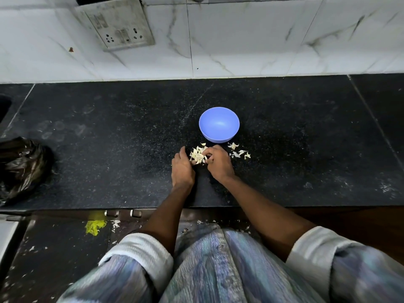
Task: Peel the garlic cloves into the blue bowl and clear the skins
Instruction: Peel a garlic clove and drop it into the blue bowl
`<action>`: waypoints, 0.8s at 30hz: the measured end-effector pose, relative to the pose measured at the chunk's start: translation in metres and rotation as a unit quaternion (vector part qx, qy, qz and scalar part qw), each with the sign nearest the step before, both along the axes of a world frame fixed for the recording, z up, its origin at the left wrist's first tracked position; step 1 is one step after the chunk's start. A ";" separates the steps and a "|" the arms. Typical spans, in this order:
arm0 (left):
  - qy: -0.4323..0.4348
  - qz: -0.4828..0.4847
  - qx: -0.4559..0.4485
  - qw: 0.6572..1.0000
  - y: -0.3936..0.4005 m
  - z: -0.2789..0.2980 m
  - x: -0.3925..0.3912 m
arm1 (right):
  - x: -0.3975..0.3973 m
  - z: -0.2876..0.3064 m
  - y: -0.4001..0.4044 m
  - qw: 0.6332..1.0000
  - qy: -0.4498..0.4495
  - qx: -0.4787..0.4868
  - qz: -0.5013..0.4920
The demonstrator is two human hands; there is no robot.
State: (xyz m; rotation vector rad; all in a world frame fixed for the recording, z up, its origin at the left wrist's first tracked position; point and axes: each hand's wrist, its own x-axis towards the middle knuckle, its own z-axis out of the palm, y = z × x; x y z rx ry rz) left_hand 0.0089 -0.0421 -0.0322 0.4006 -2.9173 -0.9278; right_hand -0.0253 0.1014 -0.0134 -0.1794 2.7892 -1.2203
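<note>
The blue bowl (pixel 219 124) stands on the black counter, and no cloves show inside it. Just in front of it lies a small heap of pale garlic skins (pixel 197 155). My left hand (pixel 182 169) rests edge-down on the counter at the heap's left side, fingers straight and together. My right hand (pixel 218 161) is at the heap's right side with its fingers curled down into the skins. What its fingertips hold is hidden. More loose skins (pixel 239 151) lie scattered to the right of my right hand.
A crumpled black plastic bag (pixel 21 165) lies at the counter's left end. The tiled wall with a switch socket (pixel 118 25) rises behind. Skin scraps and a yellow patch (pixel 95 226) lie on the floor below the counter edge.
</note>
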 end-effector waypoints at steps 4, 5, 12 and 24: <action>0.042 0.028 0.061 0.997 0.004 0.009 0.004 | 0.001 0.003 0.006 1.000 0.007 -0.021 -0.019; 0.056 0.025 0.070 0.996 0.006 0.012 0.005 | 0.000 0.004 0.007 0.999 0.012 -0.031 -0.028; 0.148 0.014 0.128 0.981 0.045 0.031 -0.003 | -0.003 0.017 0.027 0.963 -0.127 -0.228 -0.060; 0.100 0.069 0.276 0.954 0.095 0.028 0.014 | 0.012 0.020 0.073 0.922 -0.181 -0.324 -0.114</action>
